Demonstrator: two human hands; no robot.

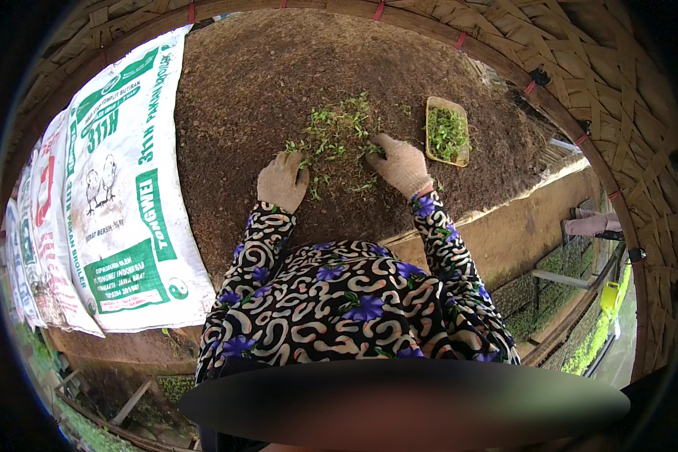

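Note:
A loose heap of small green seedlings (339,128) lies on dark soil between my two gloved hands. My left hand (282,182) rests at the heap's left edge, with its fingers curled together and green leaves showing at the fingertips. On the heap's right side is my right hand (401,163), its thumb and fingers bent around a bit of seedling greenery. The fingertips are partly hidden among the leaves. Both hands wear pale knit gloves, and patterned sleeves cover the forearms.
A shallow rectangular tray (430,143) of seedlings stands on the soil (279,68) to the right. White printed sacks (132,226) cover the left side. A wooden board (505,218) edges the bed nearby. A woven hat brim (580,53) frames the view. Another person's pale sleeve (599,224) shows far right.

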